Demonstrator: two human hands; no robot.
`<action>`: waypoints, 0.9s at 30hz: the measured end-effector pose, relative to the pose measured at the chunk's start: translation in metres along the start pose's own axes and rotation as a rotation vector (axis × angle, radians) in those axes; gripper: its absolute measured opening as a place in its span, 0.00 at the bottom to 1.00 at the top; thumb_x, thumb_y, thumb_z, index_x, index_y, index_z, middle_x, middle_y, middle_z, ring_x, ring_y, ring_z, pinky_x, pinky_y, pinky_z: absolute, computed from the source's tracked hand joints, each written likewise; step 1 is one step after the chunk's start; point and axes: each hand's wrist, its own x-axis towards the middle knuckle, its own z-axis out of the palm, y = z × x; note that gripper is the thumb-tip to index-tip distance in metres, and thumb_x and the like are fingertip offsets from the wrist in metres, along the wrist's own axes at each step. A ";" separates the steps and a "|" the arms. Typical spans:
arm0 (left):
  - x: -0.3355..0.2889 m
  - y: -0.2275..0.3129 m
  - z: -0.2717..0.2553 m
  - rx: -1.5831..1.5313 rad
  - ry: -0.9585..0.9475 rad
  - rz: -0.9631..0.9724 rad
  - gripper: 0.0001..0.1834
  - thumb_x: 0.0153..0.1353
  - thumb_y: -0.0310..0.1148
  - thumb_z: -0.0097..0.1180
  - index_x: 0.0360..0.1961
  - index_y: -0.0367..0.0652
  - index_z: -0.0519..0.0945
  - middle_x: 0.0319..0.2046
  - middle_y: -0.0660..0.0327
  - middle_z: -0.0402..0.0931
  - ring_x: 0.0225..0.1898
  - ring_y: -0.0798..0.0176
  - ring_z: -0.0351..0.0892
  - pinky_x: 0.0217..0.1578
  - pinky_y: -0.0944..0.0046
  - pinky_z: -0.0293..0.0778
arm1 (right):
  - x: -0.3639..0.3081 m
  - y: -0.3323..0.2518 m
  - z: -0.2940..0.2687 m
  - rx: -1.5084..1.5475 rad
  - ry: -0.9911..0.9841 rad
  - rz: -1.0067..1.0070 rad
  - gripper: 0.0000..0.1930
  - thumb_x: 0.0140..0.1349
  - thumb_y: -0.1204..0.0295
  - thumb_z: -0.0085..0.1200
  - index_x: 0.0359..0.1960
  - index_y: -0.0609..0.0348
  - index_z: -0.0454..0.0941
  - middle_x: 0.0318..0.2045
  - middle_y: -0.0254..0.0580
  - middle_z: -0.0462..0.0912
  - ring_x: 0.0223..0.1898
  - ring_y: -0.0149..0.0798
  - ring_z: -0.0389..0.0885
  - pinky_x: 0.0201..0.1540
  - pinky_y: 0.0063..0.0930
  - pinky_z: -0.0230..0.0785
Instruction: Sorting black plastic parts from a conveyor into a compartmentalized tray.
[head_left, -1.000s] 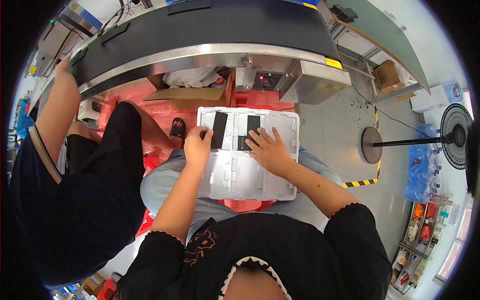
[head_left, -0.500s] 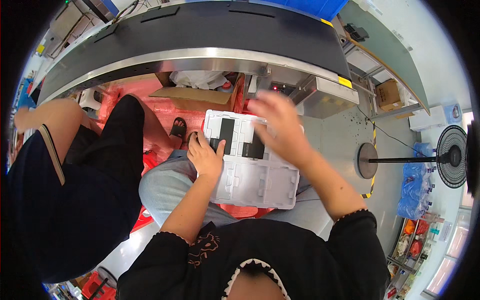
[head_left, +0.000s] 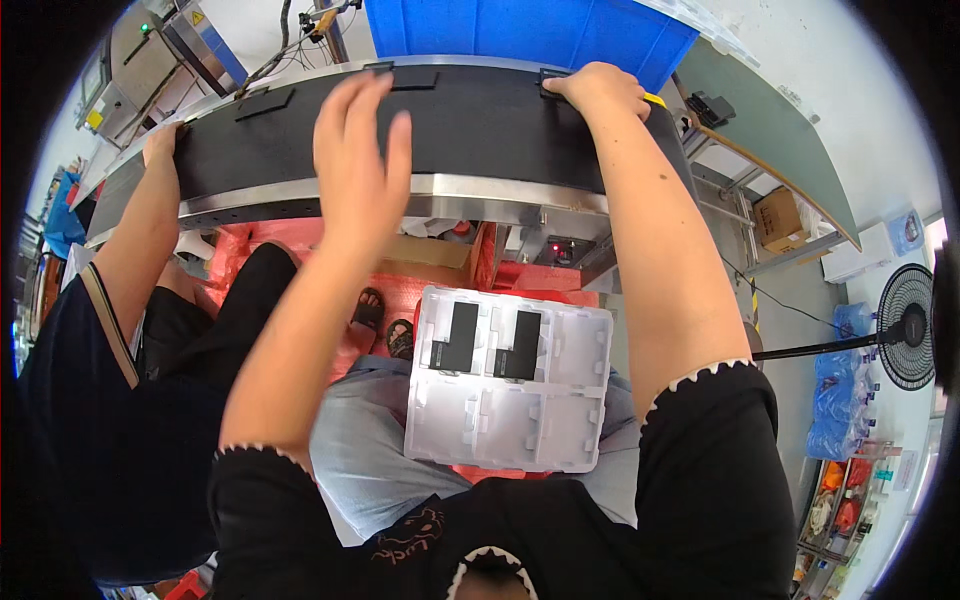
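Note:
A white plastic tray [head_left: 578, 345] with square compartments rests on my lap. Flat black L-shaped pieces [head_left: 459, 340] lie in two compartments of its far row. Beyond it, my right hand [head_left: 605, 92] is at the far right of the black belt, thumb and fingers closed on a small black flat piece [head_left: 552, 84] that they partly cover. My left hand [head_left: 358, 150] hangs over the middle of the belt, fingers stretched out, a little blurred and holding nothing. Just past its fingertips lies another black flat piece [head_left: 414, 81].
The black conveyor belt [head_left: 490, 130] with a metal edge crosses ahead. A blue bin [head_left: 520, 35] stands behind it. To my left sits another person, whose hand [head_left: 160, 145] touches the belt. An open cardboard box [head_left: 425, 258] is under the belt; a fan [head_left: 905, 328] stands right.
Both my hands have left the tray and reached forward over the belt. The right has closed on a black piece there. The co-worker's hand is now on the belt.

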 end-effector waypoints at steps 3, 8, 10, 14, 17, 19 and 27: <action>0.036 -0.070 0.060 0.239 -0.146 -0.005 0.27 0.57 0.30 0.53 0.59 0.44 0.64 0.62 0.50 0.58 0.63 0.44 0.57 0.58 0.46 0.58 | 0.012 0.008 -0.001 0.103 -0.014 0.032 0.41 0.43 0.52 0.68 0.55 0.65 0.68 0.57 0.58 0.65 0.57 0.55 0.66 0.54 0.46 0.62; 0.063 -0.120 0.128 0.091 -1.013 -0.194 0.31 0.62 0.35 0.49 0.66 0.54 0.57 0.65 0.47 0.54 0.68 0.44 0.48 0.64 0.54 0.52 | 0.006 0.065 -0.005 1.007 0.277 -0.512 0.19 0.48 0.73 0.62 0.43 0.67 0.77 0.36 0.41 0.80 0.37 0.32 0.77 0.44 0.27 0.70; 0.074 -0.123 0.122 0.017 -1.079 -0.160 0.30 0.62 0.40 0.52 0.65 0.52 0.60 0.62 0.49 0.61 0.64 0.48 0.58 0.63 0.57 0.54 | -0.056 0.071 -0.030 1.214 0.203 -0.562 0.12 0.50 0.78 0.59 0.38 0.66 0.80 0.27 0.35 0.81 0.31 0.25 0.75 0.39 0.19 0.68; 0.080 -0.111 0.105 0.142 -0.992 -0.092 0.33 0.55 0.46 0.60 0.60 0.43 0.67 0.57 0.50 0.66 0.56 0.51 0.68 0.57 0.57 0.63 | -0.145 0.124 -0.062 0.989 -0.120 -0.671 0.15 0.48 0.80 0.60 0.41 0.61 0.81 0.34 0.35 0.82 0.34 0.23 0.76 0.38 0.18 0.68; 0.071 -0.037 0.097 0.290 -0.577 -0.037 0.14 0.52 0.37 0.59 0.34 0.36 0.78 0.35 0.46 0.74 0.41 0.43 0.73 0.42 0.51 0.70 | -0.178 0.172 -0.035 0.792 -0.471 -0.446 0.15 0.49 0.80 0.59 0.41 0.61 0.81 0.38 0.36 0.83 0.38 0.26 0.77 0.42 0.19 0.68; 0.073 -0.029 0.076 0.237 -0.562 -0.052 0.14 0.53 0.37 0.58 0.34 0.36 0.77 0.36 0.46 0.73 0.42 0.43 0.73 0.42 0.51 0.70 | -0.187 0.197 0.016 0.789 -0.604 -0.349 0.16 0.51 0.80 0.58 0.43 0.62 0.79 0.38 0.38 0.82 0.39 0.28 0.77 0.43 0.21 0.68; 0.012 0.061 -0.036 -0.386 -0.610 -0.775 0.24 0.59 0.48 0.54 0.45 0.37 0.75 0.33 0.60 0.76 0.31 0.65 0.73 0.32 0.68 0.70 | -0.171 0.268 0.136 0.699 -0.507 -0.444 0.16 0.53 0.77 0.56 0.46 0.57 0.79 0.40 0.40 0.79 0.37 0.33 0.75 0.40 0.23 0.68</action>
